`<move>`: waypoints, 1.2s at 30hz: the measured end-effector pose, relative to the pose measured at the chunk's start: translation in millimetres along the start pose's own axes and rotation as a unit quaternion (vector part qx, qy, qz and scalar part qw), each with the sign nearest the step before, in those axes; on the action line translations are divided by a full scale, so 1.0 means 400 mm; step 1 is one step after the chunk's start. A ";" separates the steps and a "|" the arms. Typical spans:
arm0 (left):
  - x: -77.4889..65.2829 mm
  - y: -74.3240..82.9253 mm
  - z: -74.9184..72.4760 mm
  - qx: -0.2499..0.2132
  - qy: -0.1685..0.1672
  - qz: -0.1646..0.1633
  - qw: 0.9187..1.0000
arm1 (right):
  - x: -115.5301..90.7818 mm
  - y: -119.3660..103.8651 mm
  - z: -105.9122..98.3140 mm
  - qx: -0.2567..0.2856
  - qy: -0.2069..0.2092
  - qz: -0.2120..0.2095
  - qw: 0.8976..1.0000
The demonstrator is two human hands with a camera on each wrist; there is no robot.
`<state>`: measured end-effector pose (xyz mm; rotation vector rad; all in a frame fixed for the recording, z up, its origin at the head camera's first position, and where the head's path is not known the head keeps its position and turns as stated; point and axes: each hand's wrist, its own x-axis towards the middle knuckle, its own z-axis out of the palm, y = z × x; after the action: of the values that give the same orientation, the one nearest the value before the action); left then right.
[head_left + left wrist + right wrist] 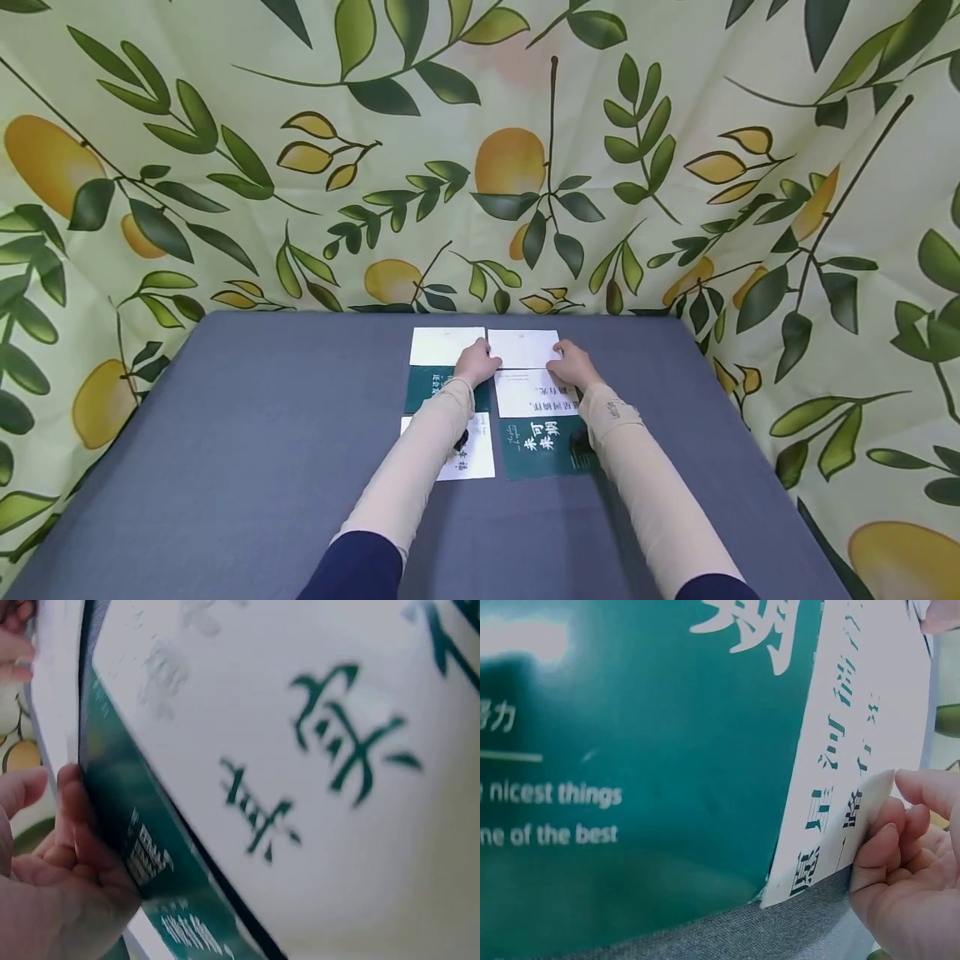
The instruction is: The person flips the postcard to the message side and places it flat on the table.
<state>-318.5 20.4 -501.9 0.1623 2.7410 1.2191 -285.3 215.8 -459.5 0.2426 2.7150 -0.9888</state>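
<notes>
Cards lie in two columns on the grey table. My right hand [576, 367] pinches the right edge of the blank-faced white card [523, 349] at the top of the right column. On that card's left side, my left hand [476, 364] holds its edge between thumb and curled fingers. Another blank white card [442, 345] lies just left of that hand. Below the held card is a white card with dark lettering [525, 400], then a green card [536, 454] with white characters. The left column continues with a green card [427, 383] and a lettered white card [476, 462], partly hidden by my left forearm.
The grey tabletop [285, 433] stretches wide on both sides of the cards. A curtain [420, 200] printed with leaves and yellow fruit hangs behind the table and along its sides.
</notes>
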 end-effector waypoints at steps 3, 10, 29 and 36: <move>0.052 -0.058 0.023 -0.039 -0.008 0.040 0.998 | -0.003 -0.006 -0.004 -0.009 0.005 -0.006 1.000; -0.079 0.065 -0.090 -0.069 -0.031 0.015 0.997 | -0.012 -0.044 -0.012 0.017 0.011 -0.043 0.999; -0.203 0.043 -0.248 0.019 0.022 0.065 0.997 | -0.097 -0.163 0.059 0.173 -0.003 -0.105 0.979; -0.244 0.013 -0.275 0.020 0.040 0.032 0.998 | -0.134 -0.193 0.084 0.197 -0.015 -0.112 0.974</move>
<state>-240.6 -71.4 -417.3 0.2124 2.8522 1.2115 -246.6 131.4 -422.4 -0.0132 2.5344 -1.5817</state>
